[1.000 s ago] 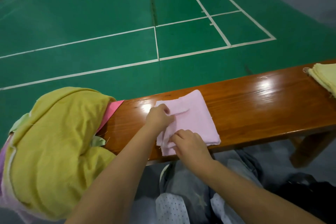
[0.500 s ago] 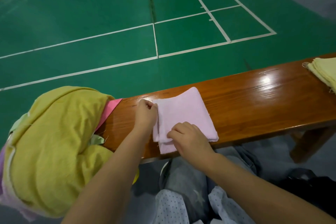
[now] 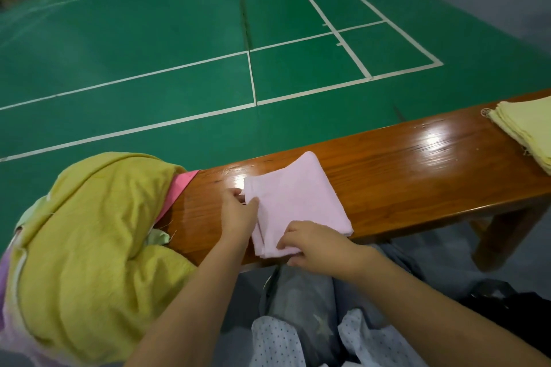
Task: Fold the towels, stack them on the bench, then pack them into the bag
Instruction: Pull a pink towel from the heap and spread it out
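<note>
While the pink towel (image 3: 301, 202) lies folded small on the bench (image 3: 417, 170), just past its near edge at about 6 o'clock from centre, I have both hands on its near-left side, and I judge that is to square the layers before it joins a stack. My left hand (image 3: 238, 214) sits at the towel's 9 o'clock edge, thumb on top and fingers curled against the side, pinching the layered edge so the folds stay aligned. My right hand (image 3: 313, 243) is at the towel's 6 o'clock corner, fingers bent and closed on the cloth where it overhangs the bench lip; the fingertips are partly hidden, so I cannot tell how far they tuck under. At 3 o'clock, well apart along the bench, a pale yellow folded pile (image 3: 527, 131) already rests, which I take for the stacking spot. At 8 o'clock a heap of unfolded cloth (image 3: 89, 247), yellow on top, waits by the bench end.
</note>
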A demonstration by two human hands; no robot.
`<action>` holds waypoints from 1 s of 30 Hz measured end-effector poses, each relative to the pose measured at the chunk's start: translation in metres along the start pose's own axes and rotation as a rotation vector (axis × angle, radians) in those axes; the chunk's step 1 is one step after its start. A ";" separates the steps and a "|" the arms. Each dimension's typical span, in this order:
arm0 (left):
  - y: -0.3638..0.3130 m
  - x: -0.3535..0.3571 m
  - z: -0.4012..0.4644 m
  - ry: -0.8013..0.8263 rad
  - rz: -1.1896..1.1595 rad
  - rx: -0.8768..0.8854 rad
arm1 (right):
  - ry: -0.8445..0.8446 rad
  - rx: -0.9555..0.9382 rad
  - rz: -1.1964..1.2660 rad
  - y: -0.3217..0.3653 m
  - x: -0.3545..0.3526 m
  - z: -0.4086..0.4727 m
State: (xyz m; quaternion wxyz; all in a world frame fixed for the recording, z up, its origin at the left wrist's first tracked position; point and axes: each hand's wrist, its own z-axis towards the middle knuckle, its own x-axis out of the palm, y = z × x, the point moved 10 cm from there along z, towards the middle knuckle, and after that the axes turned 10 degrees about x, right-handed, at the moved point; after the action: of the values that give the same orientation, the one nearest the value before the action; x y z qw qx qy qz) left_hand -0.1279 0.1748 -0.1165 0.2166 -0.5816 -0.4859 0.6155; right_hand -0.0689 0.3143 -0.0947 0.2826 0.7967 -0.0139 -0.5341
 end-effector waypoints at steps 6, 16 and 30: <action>0.023 -0.009 -0.006 0.050 0.060 -0.224 | -0.447 0.405 0.348 -0.083 -0.098 -0.008; 0.008 0.008 -0.020 0.205 -0.005 -0.293 | -0.131 0.802 0.683 -0.135 -0.042 0.006; -0.022 0.024 -0.014 0.245 0.005 -0.120 | -0.113 0.714 0.634 -0.132 -0.050 0.010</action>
State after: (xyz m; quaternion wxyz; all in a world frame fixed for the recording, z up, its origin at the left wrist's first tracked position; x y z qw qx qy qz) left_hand -0.1266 0.2088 -0.1077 0.2375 -0.6657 -0.4902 0.5101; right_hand -0.1361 0.4372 -0.1167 0.1394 0.7700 -0.4541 -0.4260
